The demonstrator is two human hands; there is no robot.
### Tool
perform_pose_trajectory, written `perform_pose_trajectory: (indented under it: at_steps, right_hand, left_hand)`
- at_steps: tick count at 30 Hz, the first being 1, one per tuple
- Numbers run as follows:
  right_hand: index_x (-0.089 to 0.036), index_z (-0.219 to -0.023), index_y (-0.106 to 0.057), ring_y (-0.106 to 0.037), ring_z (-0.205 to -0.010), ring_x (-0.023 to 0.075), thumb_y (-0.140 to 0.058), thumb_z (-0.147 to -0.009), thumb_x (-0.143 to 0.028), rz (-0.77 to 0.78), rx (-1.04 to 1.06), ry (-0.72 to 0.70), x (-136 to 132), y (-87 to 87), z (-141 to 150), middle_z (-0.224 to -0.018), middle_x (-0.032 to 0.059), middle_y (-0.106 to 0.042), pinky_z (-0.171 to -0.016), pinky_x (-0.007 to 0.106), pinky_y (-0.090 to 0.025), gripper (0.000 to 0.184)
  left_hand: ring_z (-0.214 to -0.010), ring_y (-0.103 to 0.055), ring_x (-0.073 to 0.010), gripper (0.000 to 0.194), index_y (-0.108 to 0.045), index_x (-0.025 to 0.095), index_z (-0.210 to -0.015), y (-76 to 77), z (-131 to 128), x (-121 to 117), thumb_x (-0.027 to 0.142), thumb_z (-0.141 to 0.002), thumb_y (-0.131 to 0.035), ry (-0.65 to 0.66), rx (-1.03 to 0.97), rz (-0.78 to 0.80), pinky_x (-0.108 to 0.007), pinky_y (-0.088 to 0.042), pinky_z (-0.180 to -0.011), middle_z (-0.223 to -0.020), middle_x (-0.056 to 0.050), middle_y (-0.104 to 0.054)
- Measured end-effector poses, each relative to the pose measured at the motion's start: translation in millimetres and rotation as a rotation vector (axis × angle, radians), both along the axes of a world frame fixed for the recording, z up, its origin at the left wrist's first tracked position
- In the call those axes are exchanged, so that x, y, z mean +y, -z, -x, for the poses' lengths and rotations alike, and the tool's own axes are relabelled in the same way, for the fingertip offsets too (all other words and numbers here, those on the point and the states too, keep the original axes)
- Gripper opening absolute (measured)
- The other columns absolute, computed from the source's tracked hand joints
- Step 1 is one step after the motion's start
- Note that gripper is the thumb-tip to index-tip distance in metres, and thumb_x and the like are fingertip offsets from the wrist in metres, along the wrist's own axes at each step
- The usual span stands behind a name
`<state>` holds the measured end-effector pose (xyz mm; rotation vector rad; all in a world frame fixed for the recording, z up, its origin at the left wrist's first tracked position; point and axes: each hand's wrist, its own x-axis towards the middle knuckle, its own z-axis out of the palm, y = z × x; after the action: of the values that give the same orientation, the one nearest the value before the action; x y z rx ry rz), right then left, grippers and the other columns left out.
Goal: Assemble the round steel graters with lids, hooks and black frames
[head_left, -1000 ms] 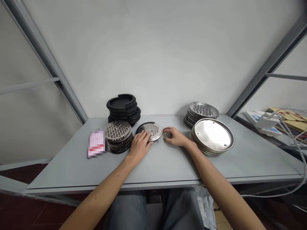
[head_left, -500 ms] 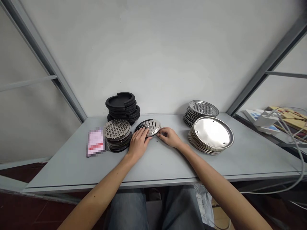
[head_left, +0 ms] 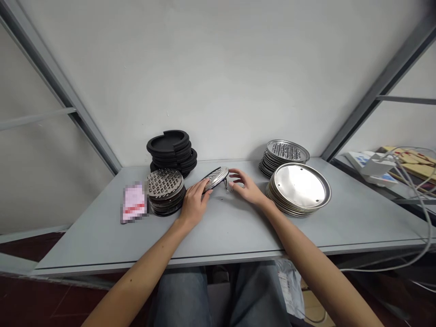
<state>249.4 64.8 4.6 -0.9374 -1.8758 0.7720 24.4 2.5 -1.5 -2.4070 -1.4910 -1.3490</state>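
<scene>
A round metal grater disc (head_left: 218, 176) with a dark rim is tilted, its right side raised off the table. My left hand (head_left: 195, 202) grips its near left edge, the fingers on top and the thumb along the front. A small thin metal piece (head_left: 226, 183) hangs below the raised right edge; its exact kind is too small to tell. Just right of it, my right hand (head_left: 248, 187) is open, fingers apart and curved around the grater's right side. Left of my left hand stands a stack of round grater discs (head_left: 165, 184) with black rims below.
Black rings (head_left: 170, 147) are stacked behind the left graters. At the right stand a pile of grater plates (head_left: 288, 152) and a pile of smooth round metal plates (head_left: 302, 186). A blurred pink packet (head_left: 135, 200) lies at the left. White cables (head_left: 424, 213) hang at the right edge.
The grater disc has gone from lying nearly flat to tilted, right side up. My right hand has opened from a pinch at its edge and moved slightly up and right.
</scene>
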Motion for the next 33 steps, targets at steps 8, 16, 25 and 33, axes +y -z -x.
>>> perform_pose_trajectory:
  at_steps: [8,16,25,33]
  right_hand:
    - [-0.025,-0.122,-0.062,-0.046,-0.129,0.029,-0.064,-0.082,-0.041,-0.348,-0.114,-0.073,-20.6,-21.1,7.5,-0.132,0.0094,-0.058,-0.109,0.049,-0.035,0.043]
    - [-0.025,-0.111,-0.07,-0.062,-0.109,0.0252,-0.062,-0.086,-0.042,-0.299,-0.151,-0.186,-20.6,-17.1,10.4,-0.111,0.0073,-0.071,-0.097,0.041,-0.048,0.031]
    - [-0.023,-0.098,-0.075,-0.069,-0.092,0.0224,-0.058,-0.086,-0.044,-0.062,0.069,-0.079,-21.7,-29.7,0.0,-0.099,0.004,-0.074,-0.083,0.034,-0.054,0.03]
    - [-0.021,-0.089,-0.072,-0.069,-0.077,0.0218,-0.051,-0.084,-0.063,-0.085,0.409,0.135,-4.1,-35.2,-24.9,-0.079,0.0043,-0.073,-0.067,0.033,-0.056,0.048]
  left_hand:
    - [-0.117,-0.056,-0.0239,0.035,-0.051,0.022,-0.129,-3.5,0.1,-3.1,0.034,-0.097,-0.046,0.127,0.116,-0.03,-0.041,-0.044,-0.098,-0.125,-0.01,-0.062]
    - [-0.125,-0.052,-0.0249,0.053,-0.039,0.018,-0.138,0.0,-0.4,-3.9,0.038,-0.091,-0.057,0.074,-0.015,-0.015,-0.042,-0.044,-0.103,-0.133,-0.014,-0.054]
    - [-0.116,-0.06,-0.0215,0.033,-0.052,0.022,-0.128,-10.0,4.4,0.0,0.027,-0.096,-0.049,0.162,-0.113,-0.046,-0.039,-0.048,-0.101,-0.123,-0.009,-0.063]
    - [-0.107,-0.063,-0.021,0.027,-0.058,0.019,-0.12,-19.0,8.9,-2.9,0.027,-0.096,-0.05,0.096,-0.23,-0.099,-0.037,-0.05,-0.095,-0.113,-0.009,-0.067]
